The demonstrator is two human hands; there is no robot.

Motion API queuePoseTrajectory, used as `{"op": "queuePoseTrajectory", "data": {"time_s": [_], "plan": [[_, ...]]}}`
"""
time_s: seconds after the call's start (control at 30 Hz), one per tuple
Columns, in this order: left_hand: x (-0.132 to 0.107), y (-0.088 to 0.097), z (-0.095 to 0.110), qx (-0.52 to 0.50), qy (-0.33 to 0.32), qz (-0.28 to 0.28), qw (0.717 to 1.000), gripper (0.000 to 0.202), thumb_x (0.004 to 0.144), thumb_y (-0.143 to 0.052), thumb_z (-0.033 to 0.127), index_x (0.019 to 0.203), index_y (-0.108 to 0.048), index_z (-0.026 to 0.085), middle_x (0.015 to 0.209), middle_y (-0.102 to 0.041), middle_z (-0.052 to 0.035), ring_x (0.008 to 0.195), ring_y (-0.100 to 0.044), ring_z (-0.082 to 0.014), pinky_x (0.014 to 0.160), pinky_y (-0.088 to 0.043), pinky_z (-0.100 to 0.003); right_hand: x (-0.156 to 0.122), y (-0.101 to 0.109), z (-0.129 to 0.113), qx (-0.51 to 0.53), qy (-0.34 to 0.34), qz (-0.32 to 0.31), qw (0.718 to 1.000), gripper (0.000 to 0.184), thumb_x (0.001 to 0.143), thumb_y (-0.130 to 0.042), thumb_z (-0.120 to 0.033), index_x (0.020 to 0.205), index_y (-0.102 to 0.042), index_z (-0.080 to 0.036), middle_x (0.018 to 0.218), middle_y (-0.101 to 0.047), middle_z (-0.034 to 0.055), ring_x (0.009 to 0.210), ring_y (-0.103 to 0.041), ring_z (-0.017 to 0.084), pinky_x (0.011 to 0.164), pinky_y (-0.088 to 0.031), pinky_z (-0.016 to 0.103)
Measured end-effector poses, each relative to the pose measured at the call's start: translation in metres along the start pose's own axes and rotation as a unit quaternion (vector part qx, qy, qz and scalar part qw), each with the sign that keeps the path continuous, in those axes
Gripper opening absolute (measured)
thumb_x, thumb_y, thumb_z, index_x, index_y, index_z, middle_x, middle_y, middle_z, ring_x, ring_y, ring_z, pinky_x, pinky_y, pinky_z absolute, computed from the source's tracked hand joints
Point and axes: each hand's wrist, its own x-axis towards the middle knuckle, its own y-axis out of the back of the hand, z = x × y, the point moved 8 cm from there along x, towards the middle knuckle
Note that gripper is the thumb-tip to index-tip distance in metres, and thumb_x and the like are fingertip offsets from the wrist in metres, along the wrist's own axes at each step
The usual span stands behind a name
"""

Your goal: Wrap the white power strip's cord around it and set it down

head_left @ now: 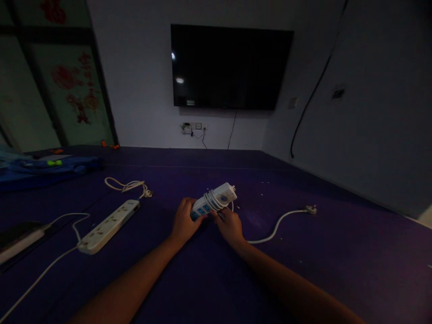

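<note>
A white power strip (228, 191) with blue sockets is held up, tilted, in front of me. Its white cord (212, 200) is wound several times around the strip's middle. My left hand (185, 220) is closed around the near, socketed end. My right hand (231, 226) is closed on the cord at the strip's side, fingers pinched against it. From under the right hand the loose part of the cord runs out to the right across the purple surface, ending in a plug (310, 209).
To the left lies another white power strip (110, 227), its cord coiled beyond it near a plug (147, 193). A dark device with a white edge (22, 243) sits at the far left, near a blue cloth item (50, 168). A television (231, 67) hangs on the back wall.
</note>
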Motion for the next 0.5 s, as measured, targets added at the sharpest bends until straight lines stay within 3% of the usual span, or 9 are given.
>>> {"op": "queuePoseTrajectory", "data": {"time_s": [0.5], "plan": [[0.0003,0.0006,0.0021,0.037,-0.012,-0.001,0.999,0.035,0.068,-0.067,0.030,0.098,-0.052,0.019,0.095,-0.059,-0.0068,0.091,-0.058,-0.0226,0.079,-0.048,-0.036,-0.0001,-0.0012,-0.0014,-0.031,0.008,-0.011,0.999,0.034,0.085,-0.045,-0.045,0.079,-0.067,-0.020,0.071,-0.070,0.0038,0.061,-0.064,0.016,0.054,-0.037,0.022]]}}
